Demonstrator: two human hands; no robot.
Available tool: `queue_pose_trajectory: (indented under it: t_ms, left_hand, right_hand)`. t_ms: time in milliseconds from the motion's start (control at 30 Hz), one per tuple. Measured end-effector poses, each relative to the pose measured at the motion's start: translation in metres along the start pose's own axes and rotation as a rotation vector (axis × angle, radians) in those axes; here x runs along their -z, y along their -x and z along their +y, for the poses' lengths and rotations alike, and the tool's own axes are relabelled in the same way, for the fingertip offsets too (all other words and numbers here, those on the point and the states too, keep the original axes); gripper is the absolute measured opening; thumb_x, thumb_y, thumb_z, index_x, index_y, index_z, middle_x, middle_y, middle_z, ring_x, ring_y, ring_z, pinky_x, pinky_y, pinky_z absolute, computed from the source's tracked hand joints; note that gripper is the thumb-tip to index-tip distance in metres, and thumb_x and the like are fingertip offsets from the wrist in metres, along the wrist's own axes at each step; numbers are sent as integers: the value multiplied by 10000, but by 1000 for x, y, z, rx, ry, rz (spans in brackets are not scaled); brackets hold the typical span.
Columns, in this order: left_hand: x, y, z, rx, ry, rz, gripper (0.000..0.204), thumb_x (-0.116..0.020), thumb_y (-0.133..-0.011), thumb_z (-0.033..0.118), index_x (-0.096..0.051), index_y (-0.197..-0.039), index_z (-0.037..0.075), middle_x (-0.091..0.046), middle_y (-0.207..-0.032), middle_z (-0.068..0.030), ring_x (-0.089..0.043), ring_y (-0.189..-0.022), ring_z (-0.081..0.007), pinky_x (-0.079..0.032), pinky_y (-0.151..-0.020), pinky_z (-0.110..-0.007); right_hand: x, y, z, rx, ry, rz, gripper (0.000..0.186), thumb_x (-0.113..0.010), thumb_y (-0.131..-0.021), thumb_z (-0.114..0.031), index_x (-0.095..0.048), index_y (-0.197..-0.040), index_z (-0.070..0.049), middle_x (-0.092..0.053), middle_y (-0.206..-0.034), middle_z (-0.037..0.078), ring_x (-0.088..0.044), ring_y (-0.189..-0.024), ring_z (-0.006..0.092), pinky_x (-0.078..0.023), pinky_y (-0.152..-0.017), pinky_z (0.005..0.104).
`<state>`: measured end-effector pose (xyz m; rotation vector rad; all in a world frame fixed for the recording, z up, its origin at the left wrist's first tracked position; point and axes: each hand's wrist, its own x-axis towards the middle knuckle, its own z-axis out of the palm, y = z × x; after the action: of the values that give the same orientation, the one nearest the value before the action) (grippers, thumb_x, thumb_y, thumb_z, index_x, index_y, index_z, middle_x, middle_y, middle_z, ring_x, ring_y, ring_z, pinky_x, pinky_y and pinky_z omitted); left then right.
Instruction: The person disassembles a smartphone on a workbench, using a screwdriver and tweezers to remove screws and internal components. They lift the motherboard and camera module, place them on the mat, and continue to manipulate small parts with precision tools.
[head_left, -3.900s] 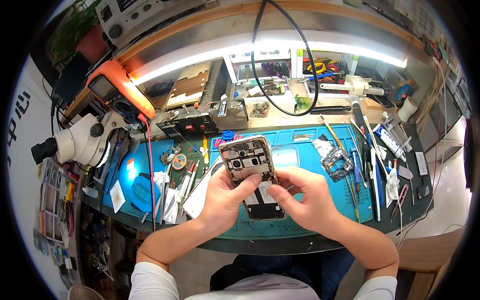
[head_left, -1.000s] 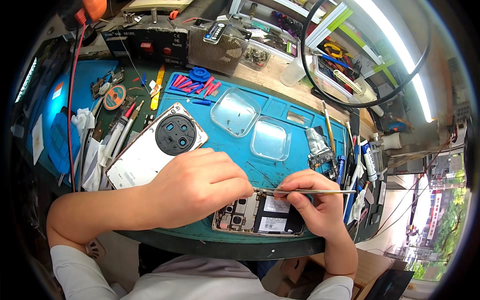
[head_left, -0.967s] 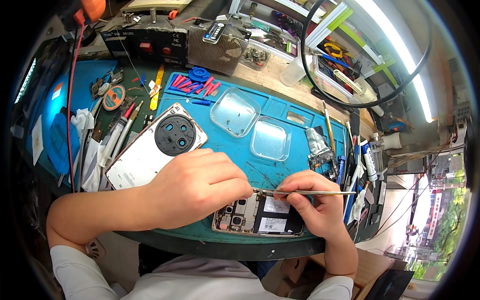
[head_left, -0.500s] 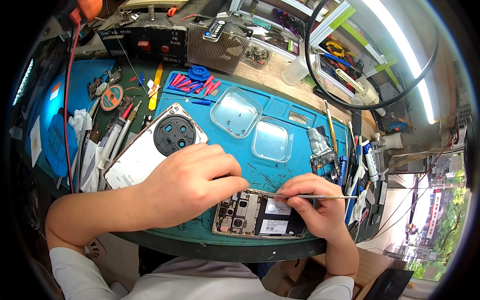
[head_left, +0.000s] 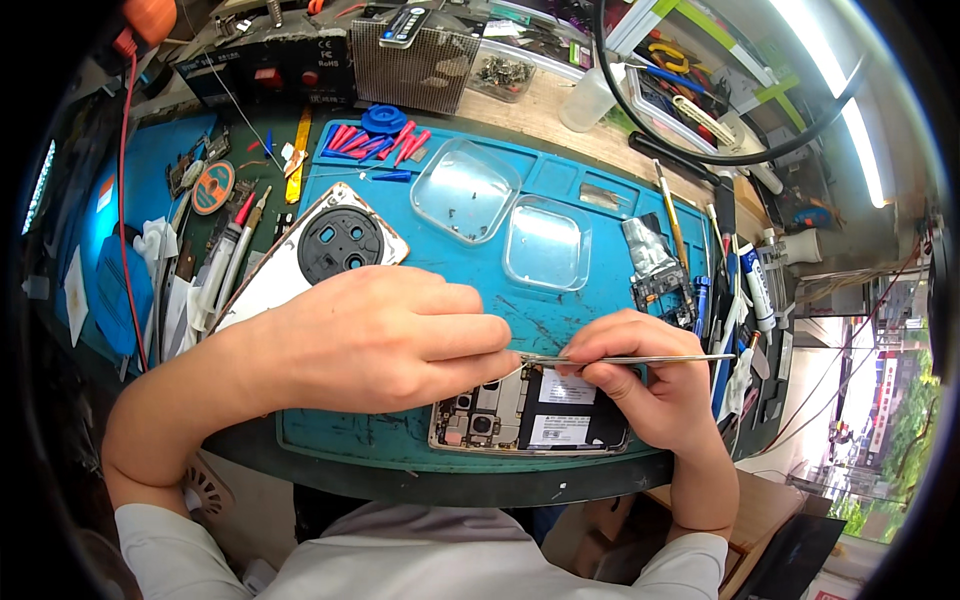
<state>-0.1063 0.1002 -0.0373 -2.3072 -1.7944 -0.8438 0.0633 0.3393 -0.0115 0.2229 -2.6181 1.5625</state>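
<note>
An opened phone, its boards and black battery with white labels bare, lies on the blue-green mat in front of me. My right hand pinches slim metal tweezers held almost level along the phone's far edge. Their tip points left and meets the fingertips of my left hand. That hand is closed in a pinch over the phone's far left corner, and whatever its fingers hold is hidden. Partly under my left forearm lies a white phone back cover with a round black camera ring.
Two clear plastic boxes with tiny dark bits stand beyond my hands. Red and blue small tubes lie at the far left of the mat. A phone part with silver foil, pens and tools crowd the right. A black cable loops overhead.
The view has shifted a little. My left fingers have curled more and still meet the tweezers' tip at the phone's far edge. My right hand keeps its pinch.
</note>
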Motion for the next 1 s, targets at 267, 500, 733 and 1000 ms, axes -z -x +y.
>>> queue_pose_trajectory:
  t_ms: [267, 500, 733, 1000]
  left_hand:
    - [4, -2, 1, -12, -29, -41, 367, -730, -797, 102, -768, -1161, 79, -636, -1046, 1, -631, -824, -137, -517, -626, -287]
    - [7, -4, 4, -12, -67, -74, 379, -732, -797, 114, -767, -1173, 85, -633, -1043, 11, -624, -816, -118, -496, -615, -272]
    - [10, -3, 7, 32, -57, -128, 374, -735, -807, 128, -763, -1177, 79, -632, -1038, 18, -624, -822, -111, -490, -631, -267]
    - [9, -4, 9, 65, -51, -156, 360, -735, -821, 136, -759, -1175, 76, -631, -1041, 19, -627, -831, -109, -491, -653, -266]
  right_hand:
    - [1, -1, -3, -33, -18, -13, 118, -737, -927, -7, -733, -1045, -4, -752, -988, 115, -728, -906, 258, -579, -785, 346]
    - [1, 1, -1, -18, -32, -10, 136, -743, -924, -9, -730, -1059, -11, -747, -1010, 119, -731, -912, 256, -587, -787, 343]
    - [1, 0, 0, -9, -33, -7, 139, -742, -925, -11, -733, -1064, -10, -749, -1010, 123, -733, -912, 255, -588, -779, 343]
    - [1, 0, 0, -23, -37, -10, 128, -740, -926, -7, -739, -1054, -6, -751, -1002, 125, -734, -906, 254, -588, -778, 342]
